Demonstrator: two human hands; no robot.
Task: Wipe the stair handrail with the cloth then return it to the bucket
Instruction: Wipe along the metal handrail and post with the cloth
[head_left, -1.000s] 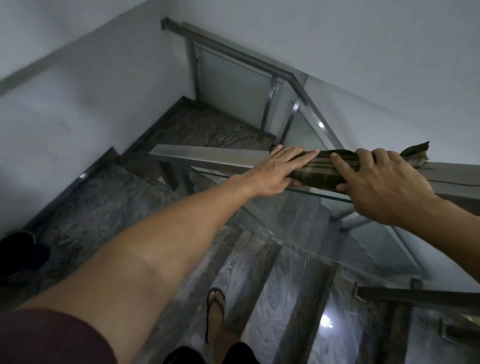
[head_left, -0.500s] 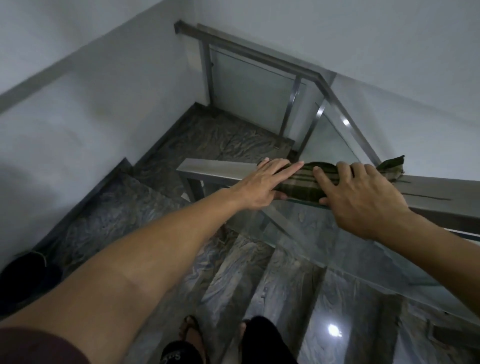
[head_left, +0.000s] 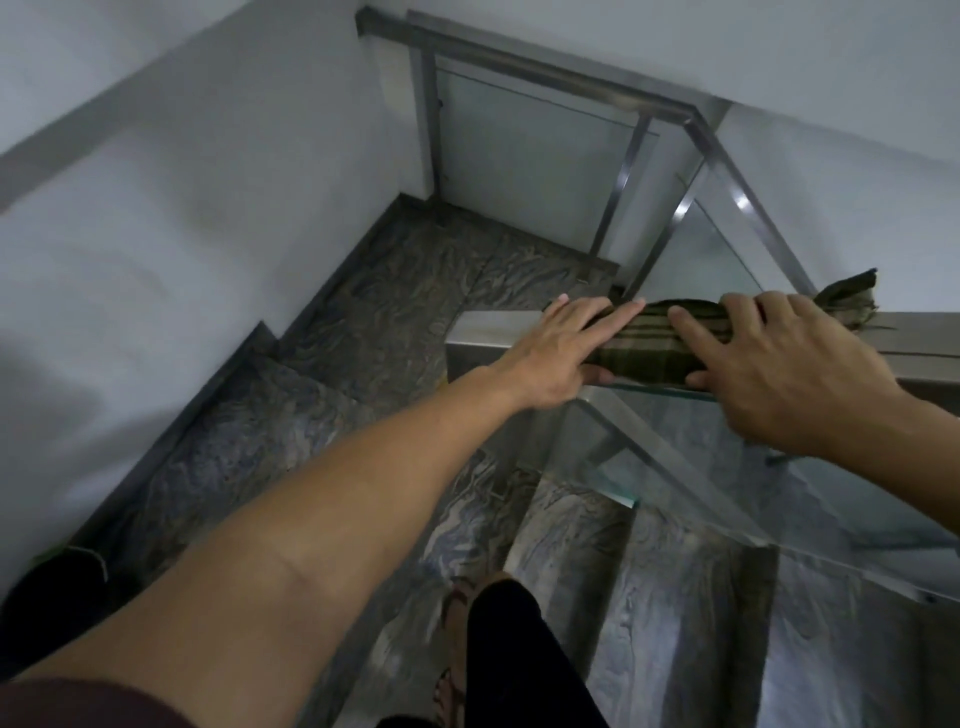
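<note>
A marbled stone staircase (head_left: 363, 332) turns down past a landing, with pale walls on the left and a glass-panelled balustrade on the right. The steel handrail (head_left: 493, 332) runs roughly left to right across the middle of the view and ends at a squared-off cap just left of the hands. Draped over it lies the cloth (head_left: 649, 343), a dark green checked rag folded into a long band whose long axis follows the rail; one bunched corner sticks up at its right end.

The left hand (head_left: 561, 358) lies flat with fingers spread on the cloth's left end, thumb tucked under the rail. The right hand (head_left: 779, 374) presses on the cloth further right, fingers curled over the top. Neither is closed in a fist; both bear down on the cloth, which lies directly beneath them. The left hand is the nearer to the rail's end, so the short bare stretch lies leftward along that axis.

At the lower left edge sits a dark rounded shape (head_left: 57, 587), possibly the bucket, though it is cut off and too dim to be sure. The rail's far right runs out of view.
</note>
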